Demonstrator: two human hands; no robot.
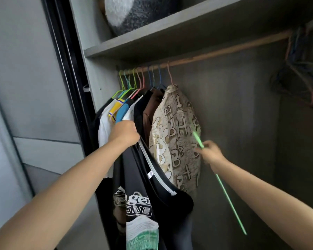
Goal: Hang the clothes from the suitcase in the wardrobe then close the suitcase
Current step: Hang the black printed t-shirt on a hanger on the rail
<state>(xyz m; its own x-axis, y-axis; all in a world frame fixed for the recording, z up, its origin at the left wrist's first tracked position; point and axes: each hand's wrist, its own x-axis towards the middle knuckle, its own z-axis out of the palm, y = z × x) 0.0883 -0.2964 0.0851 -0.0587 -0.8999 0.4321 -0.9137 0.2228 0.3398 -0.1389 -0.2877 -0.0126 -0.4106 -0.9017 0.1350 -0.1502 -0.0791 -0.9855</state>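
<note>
This is a home, most likely a bedroom, seen at an open wardrobe (pixel 224 114) with grey panels. A wooden rail (pixel 215 53) under a shelf (pixel 152 38) carries shirts (pixel 173 138) on coloured wire hangers (pixel 132 82), with spare hangers (pixel 300 69) bunched at its right end. A plush cushion (pixel 134 11) sits on the shelf above.

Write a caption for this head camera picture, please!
Left hand grips a black T-shirt, right hand holds a green hanger.
</note>
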